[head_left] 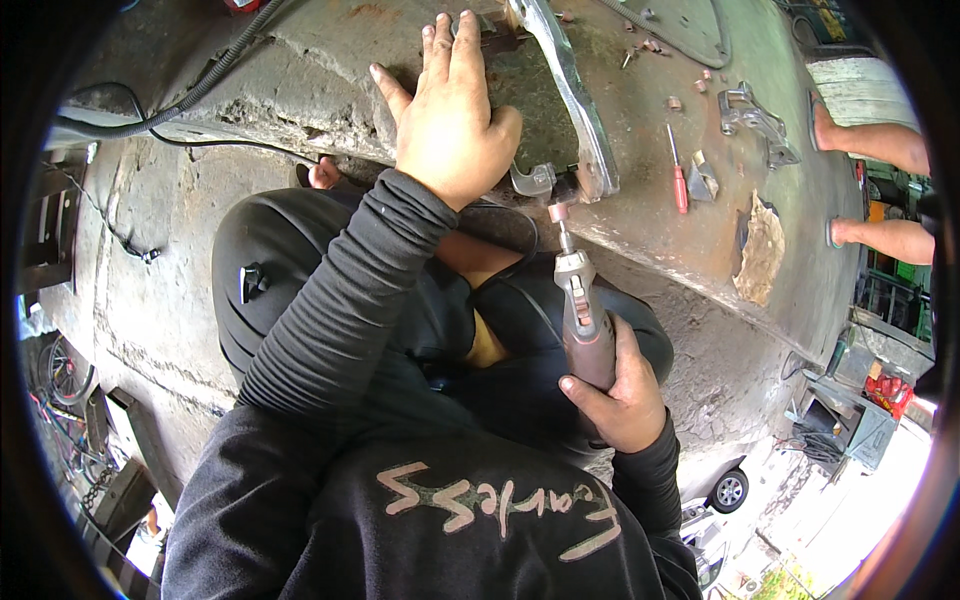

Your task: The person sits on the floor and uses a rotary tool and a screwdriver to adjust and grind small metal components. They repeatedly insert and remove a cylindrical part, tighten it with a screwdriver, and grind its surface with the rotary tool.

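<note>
My right hand (632,400) is wrapped round the grey body of a rotary tool (588,345). A small pinkish grinding bit (558,212) sits at the tool's tip, beside the lower end of a curved metal part (572,95) with a hooked lug (535,181). Whether the bit touches the metal cannot be told. My left hand (450,125) lies palm down with fingers stretched out, left of the curved part. Its fingertips reach a dark piece at the far side; what lies under the palm is hidden.
On the stained concrete slab to the right lie a red-handled screwdriver (679,180), a metal bracket (755,122), a wedge-shaped metal piece (703,178) and several small grinding stones. A black corrugated hose (190,98) runs at the upper left. Another person's legs (880,145) are at the right.
</note>
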Demonstrator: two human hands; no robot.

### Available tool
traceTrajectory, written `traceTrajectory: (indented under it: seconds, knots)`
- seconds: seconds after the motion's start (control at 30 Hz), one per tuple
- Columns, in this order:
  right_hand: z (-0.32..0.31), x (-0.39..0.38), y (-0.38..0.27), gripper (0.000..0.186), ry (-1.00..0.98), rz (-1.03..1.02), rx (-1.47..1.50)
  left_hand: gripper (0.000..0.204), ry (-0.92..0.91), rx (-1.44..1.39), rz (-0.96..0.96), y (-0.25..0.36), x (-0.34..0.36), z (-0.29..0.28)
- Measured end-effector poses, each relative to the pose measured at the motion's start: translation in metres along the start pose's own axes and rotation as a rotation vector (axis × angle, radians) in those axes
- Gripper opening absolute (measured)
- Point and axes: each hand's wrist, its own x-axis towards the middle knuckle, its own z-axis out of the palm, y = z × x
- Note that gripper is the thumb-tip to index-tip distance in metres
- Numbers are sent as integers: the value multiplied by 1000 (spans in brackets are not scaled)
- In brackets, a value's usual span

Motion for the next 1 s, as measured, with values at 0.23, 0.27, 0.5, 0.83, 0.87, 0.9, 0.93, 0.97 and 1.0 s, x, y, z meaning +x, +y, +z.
traceTrajectory:
  seconds: [0.23, 0.27, 0.5, 0.83, 0.87, 0.9, 0.93, 0.97, 1.0]
  knots:
    - [3, 0, 4, 70, 11, 22, 46, 86, 9, 1, 5, 0, 0, 0]
    - [4, 0, 2, 70, 13, 8, 30, 86, 9, 1, 5, 0, 0, 0]
    - [5, 0, 5, 70, 28, 19, 72, 85, 19, 0, 16, -2, 0, 3]
    - [14, 1, -1, 69, 38, -18, 56, 85, 25, 35, 43, -2, 0, 1]
    - [15, 1, -2, 69, 44, -26, 44, 85, 23, 40, 42, -2, 1, 1]
    - [15, 1, -1, 69, 44, -24, 55, 85, 22, 33, 43, -2, 1, 1]
    - [15, 1, 1, 69, 41, -22, 67, 85, 21, 29, 43, -2, 1, 1]
    - [15, 1, 2, 69, 39, -21, 78, 85, 20, 24, 43, -2, 1, 2]
    - [15, 1, 2, 70, 32, 13, 92, 86, 22, 30, 56, -4, 1, 4]
